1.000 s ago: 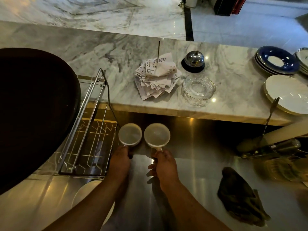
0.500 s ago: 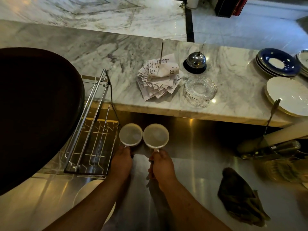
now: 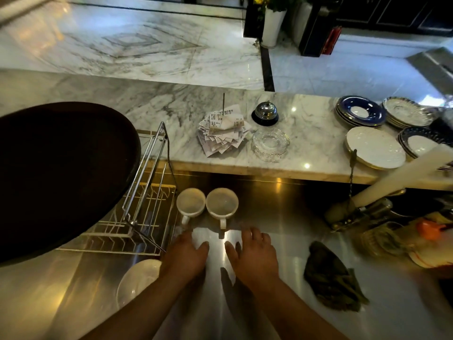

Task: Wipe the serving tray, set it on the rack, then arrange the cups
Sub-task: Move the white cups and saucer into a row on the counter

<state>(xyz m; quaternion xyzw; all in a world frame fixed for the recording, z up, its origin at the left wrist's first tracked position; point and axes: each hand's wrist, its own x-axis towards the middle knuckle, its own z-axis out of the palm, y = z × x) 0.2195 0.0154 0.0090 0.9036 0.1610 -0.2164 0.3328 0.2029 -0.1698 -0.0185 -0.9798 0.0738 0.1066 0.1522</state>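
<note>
Two white cups stand side by side on the steel counter, the left cup (image 3: 191,201) touching the right cup (image 3: 222,202), both handles pointing toward me. My left hand (image 3: 185,251) and my right hand (image 3: 253,252) hover just short of the handles, fingers apart, holding nothing. The large dark round serving tray (image 3: 58,173) leans on the chrome wire rack (image 3: 144,192) at the left, right beside the left cup. A dark crumpled cloth (image 3: 331,278) lies on the counter to the right of my right hand.
A white plate (image 3: 137,280) lies under my left forearm. On the marble ledge (image 3: 306,133) behind sit a receipt spike (image 3: 221,133), a bell (image 3: 266,112), a glass ashtray (image 3: 270,143) and stacked plates (image 3: 375,147). Bottles and a white cylinder (image 3: 402,177) crowd the right.
Both hands have let go of the cup handles and drawn back toward me with fingers spread. The cups stay where they were set, next to the rack.
</note>
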